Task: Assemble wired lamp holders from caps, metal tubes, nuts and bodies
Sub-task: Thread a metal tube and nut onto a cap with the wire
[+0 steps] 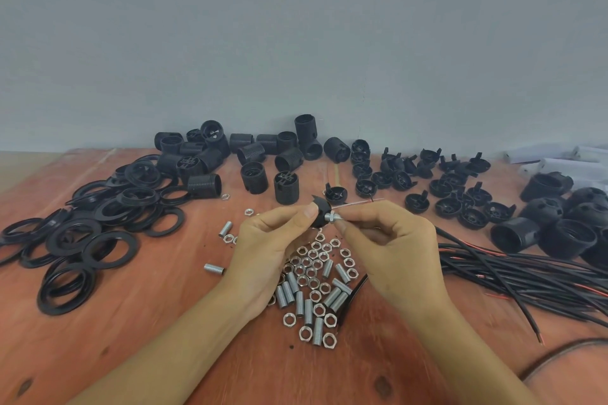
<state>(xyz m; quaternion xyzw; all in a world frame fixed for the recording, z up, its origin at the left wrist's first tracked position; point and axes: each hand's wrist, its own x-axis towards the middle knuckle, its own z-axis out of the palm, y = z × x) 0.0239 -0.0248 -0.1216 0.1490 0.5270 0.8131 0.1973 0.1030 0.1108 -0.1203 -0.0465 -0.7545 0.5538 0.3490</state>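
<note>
My left hand (266,242) grips a black cap (320,211) above the table's middle. A threaded metal tube (328,217) sticks out of the cap to the right, with a nut (333,217) on it. My right hand (388,240) pinches that nut and tube end between thumb and fingers. A thin wire (357,202) runs up and right from behind the cap. Under both hands lies a pile of loose nuts and metal tubes (312,289).
Black rings (82,230) are heaped at the left, threaded black bodies (250,154) along the wall, loose caps (444,184) at the back right. Assembled holders (566,220) and a bundle of black and red wires (526,276) fill the right. The wooden table (131,322) is bare at the front left.
</note>
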